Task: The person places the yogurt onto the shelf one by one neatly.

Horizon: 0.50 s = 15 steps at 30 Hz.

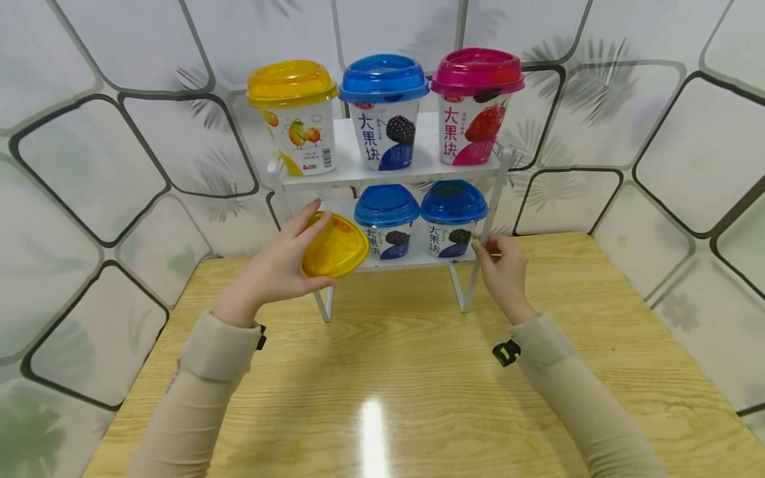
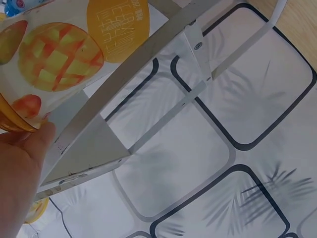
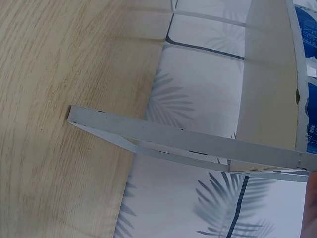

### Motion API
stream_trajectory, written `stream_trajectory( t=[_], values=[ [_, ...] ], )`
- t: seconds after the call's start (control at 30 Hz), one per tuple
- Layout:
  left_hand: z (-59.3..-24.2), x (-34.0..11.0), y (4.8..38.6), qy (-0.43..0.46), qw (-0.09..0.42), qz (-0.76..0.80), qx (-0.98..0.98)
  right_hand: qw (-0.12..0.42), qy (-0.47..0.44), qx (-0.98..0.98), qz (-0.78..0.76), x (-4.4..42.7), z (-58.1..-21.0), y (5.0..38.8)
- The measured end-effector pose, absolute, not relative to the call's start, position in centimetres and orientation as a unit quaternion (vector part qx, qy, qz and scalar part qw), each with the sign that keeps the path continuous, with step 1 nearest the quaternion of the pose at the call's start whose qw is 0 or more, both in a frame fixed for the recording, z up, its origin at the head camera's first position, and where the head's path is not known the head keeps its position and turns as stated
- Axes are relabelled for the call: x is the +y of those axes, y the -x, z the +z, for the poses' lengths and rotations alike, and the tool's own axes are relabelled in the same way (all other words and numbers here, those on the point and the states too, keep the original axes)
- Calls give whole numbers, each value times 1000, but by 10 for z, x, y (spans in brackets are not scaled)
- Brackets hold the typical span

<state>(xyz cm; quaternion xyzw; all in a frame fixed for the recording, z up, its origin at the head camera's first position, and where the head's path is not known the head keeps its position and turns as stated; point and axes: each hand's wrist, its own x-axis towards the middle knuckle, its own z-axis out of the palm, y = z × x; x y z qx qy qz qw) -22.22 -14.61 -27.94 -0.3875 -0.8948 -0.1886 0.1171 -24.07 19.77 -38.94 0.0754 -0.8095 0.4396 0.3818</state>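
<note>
My left hand (image 1: 283,259) holds a yogurt cup by its yellow lid (image 1: 337,249), fingers above and thumb below. The cup tilts with its lid toward me at the left end of the lower shelf; the left wrist view shows mango pictures on its side (image 2: 59,54). To its right on that shelf stand two blue-lidded blackberry cups, a nearer one (image 1: 388,222) and one farther right (image 1: 454,219). My right hand (image 1: 508,272) grips the white rack's right side post (image 1: 487,229) with thumb and fingers; only a sliver of that hand shows in the right wrist view.
On the upper shelf (image 1: 388,175) stand a yellow-lidded cup (image 1: 301,119), a blue-lidded cup (image 1: 385,113) and a pink-lidded strawberry cup (image 1: 475,109). The rack stands on a wooden table (image 1: 394,352), against a patterned wall (image 1: 597,133).
</note>
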Motion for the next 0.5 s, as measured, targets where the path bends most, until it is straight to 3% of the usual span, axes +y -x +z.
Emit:
stream_trajectory(
  t=[0.5],
  values=[
    [-277,-148,224,419,153,-165,-880,380,-79,-808,444,198,-389,240]
  ],
)
